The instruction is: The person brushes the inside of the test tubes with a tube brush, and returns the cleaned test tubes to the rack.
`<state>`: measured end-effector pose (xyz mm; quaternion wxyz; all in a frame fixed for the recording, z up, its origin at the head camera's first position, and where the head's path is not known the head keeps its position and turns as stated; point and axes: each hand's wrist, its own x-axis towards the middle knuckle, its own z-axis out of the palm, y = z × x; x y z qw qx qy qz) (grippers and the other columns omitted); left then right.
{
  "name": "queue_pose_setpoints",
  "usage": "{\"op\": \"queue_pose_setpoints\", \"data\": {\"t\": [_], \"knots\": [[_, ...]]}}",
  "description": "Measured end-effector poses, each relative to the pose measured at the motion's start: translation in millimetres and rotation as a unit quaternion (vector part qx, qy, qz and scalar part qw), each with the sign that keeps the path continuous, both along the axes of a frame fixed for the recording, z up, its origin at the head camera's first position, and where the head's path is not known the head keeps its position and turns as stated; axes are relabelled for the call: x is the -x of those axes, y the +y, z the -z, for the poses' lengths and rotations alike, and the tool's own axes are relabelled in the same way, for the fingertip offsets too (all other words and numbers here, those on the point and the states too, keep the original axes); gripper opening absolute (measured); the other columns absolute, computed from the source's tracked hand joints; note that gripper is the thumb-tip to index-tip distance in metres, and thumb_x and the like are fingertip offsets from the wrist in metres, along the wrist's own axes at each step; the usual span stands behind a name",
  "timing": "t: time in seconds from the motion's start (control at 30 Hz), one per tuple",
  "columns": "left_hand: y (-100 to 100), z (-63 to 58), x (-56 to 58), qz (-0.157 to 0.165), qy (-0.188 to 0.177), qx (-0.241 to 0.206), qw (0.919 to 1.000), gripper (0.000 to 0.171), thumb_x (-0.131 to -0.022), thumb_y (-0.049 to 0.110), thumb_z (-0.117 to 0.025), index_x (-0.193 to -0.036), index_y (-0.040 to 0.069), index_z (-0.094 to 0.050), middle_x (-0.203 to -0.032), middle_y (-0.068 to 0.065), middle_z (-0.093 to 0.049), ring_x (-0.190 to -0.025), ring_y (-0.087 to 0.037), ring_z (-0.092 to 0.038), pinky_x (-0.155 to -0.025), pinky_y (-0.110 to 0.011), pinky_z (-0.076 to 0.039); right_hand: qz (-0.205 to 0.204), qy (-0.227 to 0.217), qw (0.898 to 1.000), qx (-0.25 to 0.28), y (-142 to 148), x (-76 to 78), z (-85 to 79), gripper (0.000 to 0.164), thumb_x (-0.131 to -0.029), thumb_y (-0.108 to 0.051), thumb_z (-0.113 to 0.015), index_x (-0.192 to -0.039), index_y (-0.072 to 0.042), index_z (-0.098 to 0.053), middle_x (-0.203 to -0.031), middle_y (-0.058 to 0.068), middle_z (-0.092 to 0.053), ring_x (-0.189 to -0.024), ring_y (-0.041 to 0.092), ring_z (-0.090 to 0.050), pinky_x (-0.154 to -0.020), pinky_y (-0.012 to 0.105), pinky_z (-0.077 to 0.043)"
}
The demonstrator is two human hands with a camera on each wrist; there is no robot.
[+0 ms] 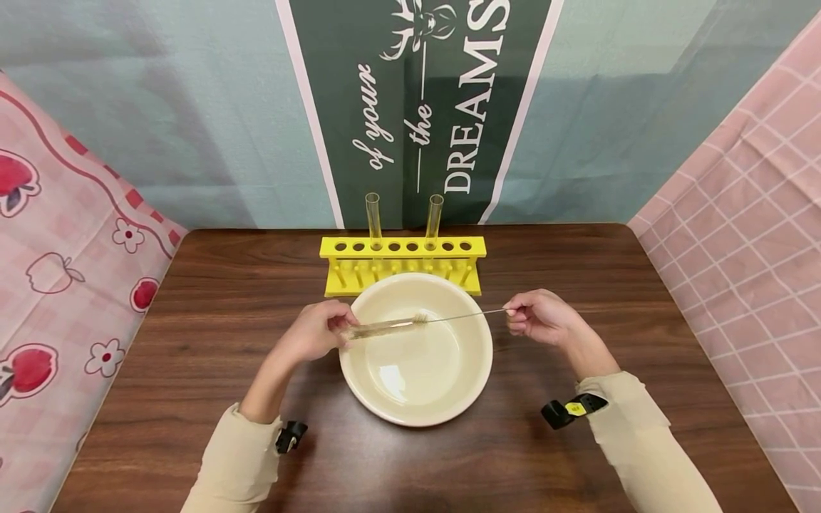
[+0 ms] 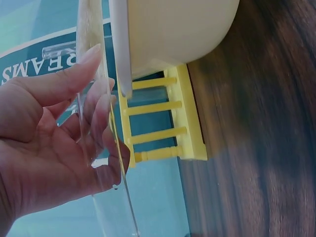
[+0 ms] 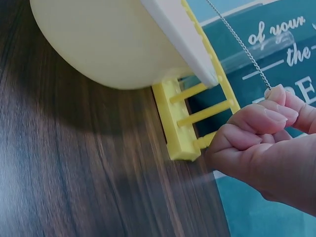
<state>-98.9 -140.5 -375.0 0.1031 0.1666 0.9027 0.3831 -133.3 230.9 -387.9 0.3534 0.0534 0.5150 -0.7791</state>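
Over a cream basin (image 1: pixel 410 420), my left hand (image 1: pixel 318 329) holds a clear glass test tube (image 1: pixel 385 327) nearly level. In the left wrist view the left hand (image 2: pixel 64 123) has its thumb and fingers around the test tube (image 2: pixel 116 207). Pale bristles of a test tube brush (image 1: pixel 420 319) show at the tube's mouth, and a pale brush part (image 2: pixel 90 29) is seen inside the glass. My right hand (image 1: pixel 541 317) pinches the end of the brush's thin wire handle. Up close, the right hand (image 3: pixel 271 128) grips the twisted wire (image 3: pixel 242 47) between thumb and forefinger.
Behind the basin stands a yellow test tube rack (image 1: pixel 404 247) with two upright glass tubes, one on the left (image 1: pixel 374 217) and one on the right (image 1: pixel 434 217). All rest on a dark wooden table (image 1: pixel 244 285). Patterned cloths hang at the back and both sides.
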Motion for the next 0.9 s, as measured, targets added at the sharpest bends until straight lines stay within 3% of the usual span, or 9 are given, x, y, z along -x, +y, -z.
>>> {"op": "queue_pose_setpoints", "data": {"t": [0.2, 0.43, 0.9], "knots": [[-9.1, 1.2, -0.9, -0.002, 0.0, -0.002, 1.0, 0.024, -0.061, -0.004, -0.079, -0.078, 0.005, -0.064, -0.072, -0.003, -0.053, -0.069, -0.017, -0.048, -0.064, -0.028, -0.04, -0.02, 0.006, 0.999, 0.043, 13.3, -1.4, 1.7, 0.051, -0.092, 0.006, -0.019, -0.066, 0.0, -0.062, -0.056, 0.002, -0.042, -0.056, 0.017, -0.024, -0.06, 0.03, -0.018], [-18.5, 2.1, 0.2, -0.003, -0.024, 0.003, 0.9997, 0.023, -0.063, -0.001, -0.079, -0.079, 0.005, -0.064, -0.073, -0.004, -0.055, -0.07, -0.017, -0.05, -0.065, -0.03, -0.042, -0.043, 0.019, 0.995, 0.083, 26.5, -1.5, 5.5, 0.055, -0.091, 0.006, -0.014, -0.071, 0.001, -0.064, -0.059, 0.002, -0.045, -0.057, 0.016, -0.025, -0.06, 0.029, -0.02], [-27.9, 1.4, -0.5, 0.002, -0.05, 0.001, 0.9988, 0.021, -0.066, 0.0, -0.078, -0.083, 0.004, -0.066, -0.078, -0.005, -0.059, -0.075, -0.018, -0.053, -0.068, -0.032, -0.044, -0.084, 0.035, 0.984, 0.156, 40.0, -1.9, 13.6, 0.055, -0.091, 0.007, -0.01, -0.077, 0.004, -0.064, -0.063, 0.003, -0.048, -0.059, 0.016, -0.026, -0.063, 0.031, -0.016]]}}
